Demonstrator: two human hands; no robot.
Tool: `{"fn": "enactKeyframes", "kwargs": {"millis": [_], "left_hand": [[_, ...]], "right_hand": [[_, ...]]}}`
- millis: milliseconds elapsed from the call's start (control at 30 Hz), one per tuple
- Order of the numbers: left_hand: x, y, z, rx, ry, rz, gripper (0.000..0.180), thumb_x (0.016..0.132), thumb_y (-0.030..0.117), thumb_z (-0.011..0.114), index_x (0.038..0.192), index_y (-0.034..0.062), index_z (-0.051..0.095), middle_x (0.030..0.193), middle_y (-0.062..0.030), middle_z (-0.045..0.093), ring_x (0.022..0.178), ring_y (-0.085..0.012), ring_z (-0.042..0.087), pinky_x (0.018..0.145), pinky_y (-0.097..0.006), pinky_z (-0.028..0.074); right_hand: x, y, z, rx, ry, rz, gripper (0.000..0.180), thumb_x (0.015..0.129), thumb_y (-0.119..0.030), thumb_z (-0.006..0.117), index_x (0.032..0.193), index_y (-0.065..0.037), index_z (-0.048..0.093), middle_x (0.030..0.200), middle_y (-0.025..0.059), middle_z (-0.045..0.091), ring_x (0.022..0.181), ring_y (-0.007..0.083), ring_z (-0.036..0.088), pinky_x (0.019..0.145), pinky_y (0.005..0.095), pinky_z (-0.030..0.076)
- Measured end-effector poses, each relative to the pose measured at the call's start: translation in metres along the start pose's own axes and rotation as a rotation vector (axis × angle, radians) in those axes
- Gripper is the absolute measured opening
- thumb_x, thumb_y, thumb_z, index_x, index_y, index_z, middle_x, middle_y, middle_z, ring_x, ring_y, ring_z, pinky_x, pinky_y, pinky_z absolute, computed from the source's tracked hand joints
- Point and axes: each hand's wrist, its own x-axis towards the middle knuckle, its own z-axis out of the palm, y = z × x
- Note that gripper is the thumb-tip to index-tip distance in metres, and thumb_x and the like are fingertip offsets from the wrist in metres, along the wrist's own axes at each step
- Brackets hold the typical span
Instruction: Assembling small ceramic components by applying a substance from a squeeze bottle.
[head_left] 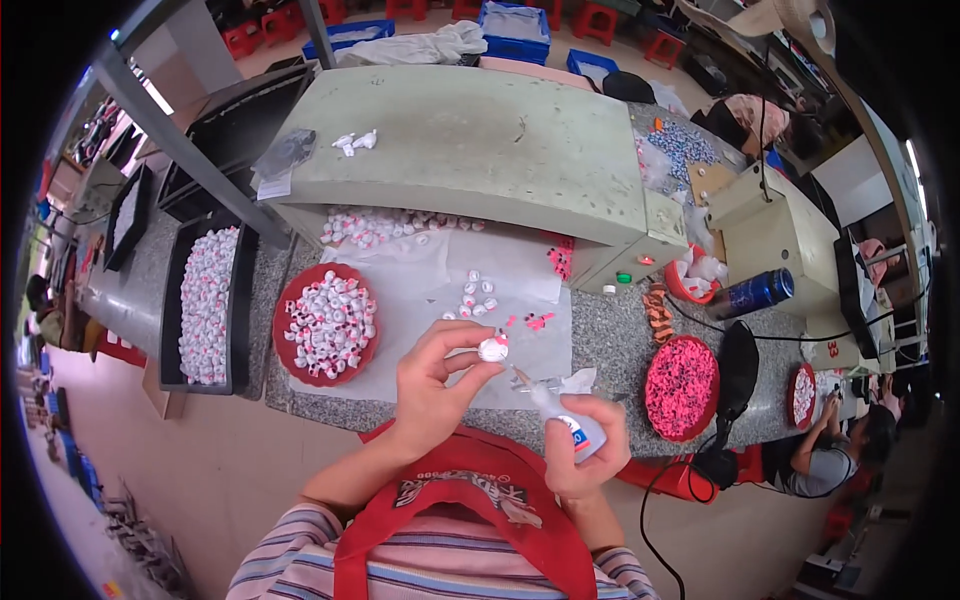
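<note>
Between the thumb and fingers of my left hand (440, 378) is a small white figurine head (493, 349) with a bit of pink on top. My right hand (588, 445) grips a small white glue bottle (570, 420), tilted so its narrow nozzle points up toward the figurine head, a little apart from it. Beyond my hands, several similar white pieces (474, 296) stand on the white paper (420, 340). Some tiny pink pieces (540, 322) lie next to them. A red bowl (281, 325) at the left holds many white-and-pink pieces.
A black tray (172, 330) full of white pieces is at far left. A pale metal cabinet (460, 130) spans the back, with more white pieces under it. At right are a red bowl of pink pieces (682, 385), a blue bottle (750, 295) and a black cable. Other people sit nearby.
</note>
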Motion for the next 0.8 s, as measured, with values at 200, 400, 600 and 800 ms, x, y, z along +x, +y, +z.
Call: {"fn": "enactKeyframes", "kwargs": {"millis": [200,400,600,800], "left_hand": [[-0.004,0.008,-0.001,0.031,0.028,0.022,0.030,0.070,-0.016,0.057,0.098,-0.0068,0.052,0.102,-0.0128,0.047,0.093,-0.0193,0.054,0.081,-0.029,0.049],[-0.004,0.010,0.000,0.047,0.014,0.025,0.030,0.071,-0.015,0.057,0.099,-0.0070,0.051,0.102,-0.0126,0.047,0.093,-0.0193,0.054,0.081,-0.029,0.050],[-0.004,0.009,0.001,0.051,0.050,0.041,0.031,0.069,-0.012,0.061,0.098,-0.0034,0.055,0.101,-0.0114,0.050,0.091,-0.0179,0.056,0.078,-0.027,0.051],[-0.005,0.010,0.000,0.130,0.050,0.069,0.031,0.069,-0.012,0.060,0.098,-0.0040,0.057,0.101,-0.0115,0.050,0.090,-0.0170,0.056,0.078,-0.026,0.051]], "right_hand": [[0.002,-0.003,0.001,-0.013,-0.079,-0.096,0.021,0.064,0.000,0.063,0.084,0.001,0.056,0.070,0.0123,0.061,0.057,0.0206,0.060,0.053,0.0262,0.047],[0.004,0.001,0.003,0.003,-0.065,-0.120,0.020,0.065,0.000,0.062,0.084,0.001,0.056,0.070,0.0122,0.060,0.056,0.0202,0.060,0.052,0.0264,0.047],[0.008,-0.001,0.003,-0.016,-0.095,-0.155,0.019,0.065,0.000,0.062,0.083,0.002,0.055,0.069,0.0119,0.061,0.054,0.0203,0.059,0.050,0.0267,0.046],[0.010,-0.002,0.004,0.026,-0.144,-0.152,0.019,0.065,0.000,0.062,0.082,0.001,0.055,0.070,0.0116,0.061,0.055,0.0204,0.060,0.050,0.0265,0.046]]}}
